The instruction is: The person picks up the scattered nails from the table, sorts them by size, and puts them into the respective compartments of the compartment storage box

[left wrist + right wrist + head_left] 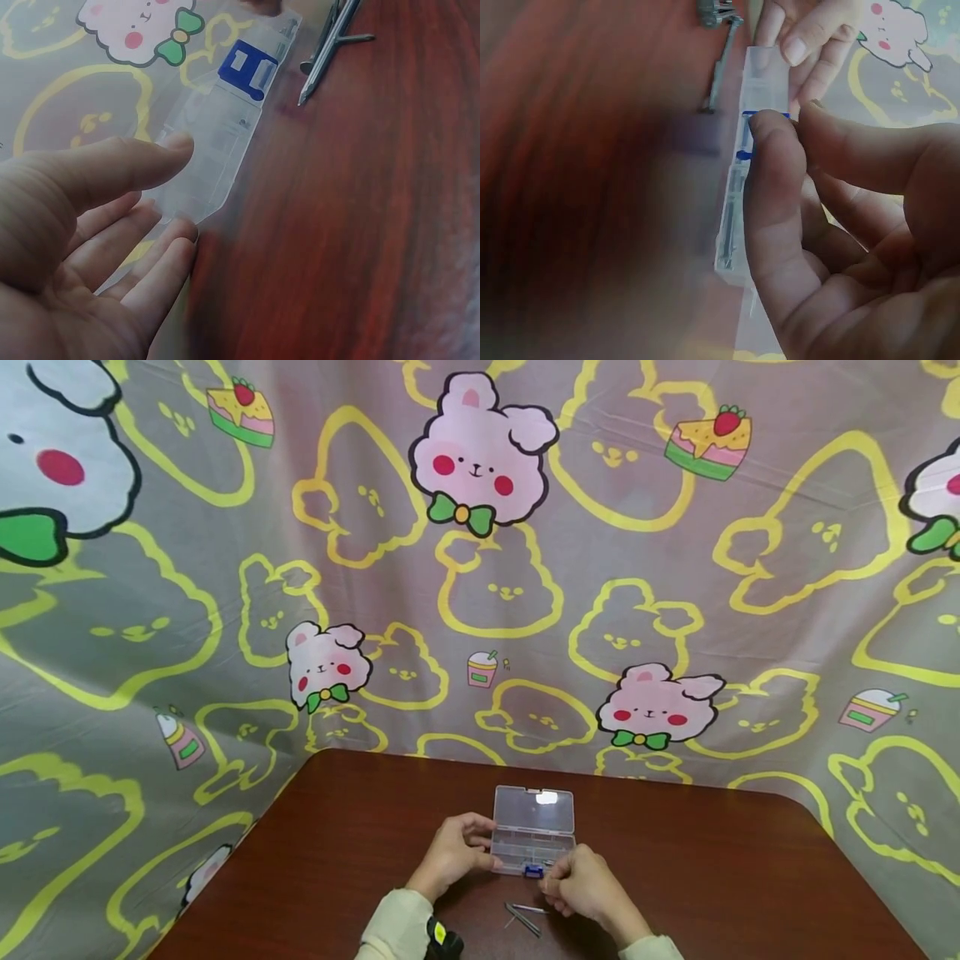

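A clear plastic compartment box point(517, 842) stands on the table, its lid point(534, 810) raised at the back and a blue latch point(533, 871) at the front. My left hand point(455, 852) holds the box's left end, thumb at the front corner. My right hand point(588, 887) is at the front right corner, beside the latch. In the right wrist view its thumb and index finger point(776, 172) come together; whether something sits between them is hidden. Thin metal pieces point(731, 225) lie inside the right part. Several metal nails point(330, 56) lie on the table before the box.
The dark reddish-brown tabletop point(360, 835) has rounded far corners. A patterned cloth point(525, 602) with cartoon bears hangs around its back and sides. A black object with a yellow mark point(442, 937) sits by the left sleeve.
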Available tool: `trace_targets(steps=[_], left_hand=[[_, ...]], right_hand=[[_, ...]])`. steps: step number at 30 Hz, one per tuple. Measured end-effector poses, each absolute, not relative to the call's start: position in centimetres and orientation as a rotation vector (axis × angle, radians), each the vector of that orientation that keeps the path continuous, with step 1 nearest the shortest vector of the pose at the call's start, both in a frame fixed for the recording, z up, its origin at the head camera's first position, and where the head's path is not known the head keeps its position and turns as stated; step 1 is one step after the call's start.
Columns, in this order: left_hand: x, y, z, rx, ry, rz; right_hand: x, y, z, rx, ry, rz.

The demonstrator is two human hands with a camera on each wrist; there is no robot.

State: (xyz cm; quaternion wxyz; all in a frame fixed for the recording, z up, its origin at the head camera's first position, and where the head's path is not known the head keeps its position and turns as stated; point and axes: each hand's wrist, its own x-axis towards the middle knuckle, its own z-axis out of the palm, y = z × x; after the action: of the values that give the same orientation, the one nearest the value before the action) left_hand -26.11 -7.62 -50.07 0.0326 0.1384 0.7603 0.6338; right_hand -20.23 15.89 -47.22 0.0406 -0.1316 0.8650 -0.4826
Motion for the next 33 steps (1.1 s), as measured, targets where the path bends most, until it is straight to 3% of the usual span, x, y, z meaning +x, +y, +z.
trace_targets(steps=[26, 33], left_hand=[[-26.1, -7.8, -49.9, 0.437, 2.316, 1.968], [-26.2, -7.7, -50.1, 0.419, 2.309, 1.966]], right_hand=[[-19.3, 15.7, -48.0, -0.692, 2.902, -0.882], [-19.2, 16.2, -47.1, -0.623, 2.719, -1.080]])
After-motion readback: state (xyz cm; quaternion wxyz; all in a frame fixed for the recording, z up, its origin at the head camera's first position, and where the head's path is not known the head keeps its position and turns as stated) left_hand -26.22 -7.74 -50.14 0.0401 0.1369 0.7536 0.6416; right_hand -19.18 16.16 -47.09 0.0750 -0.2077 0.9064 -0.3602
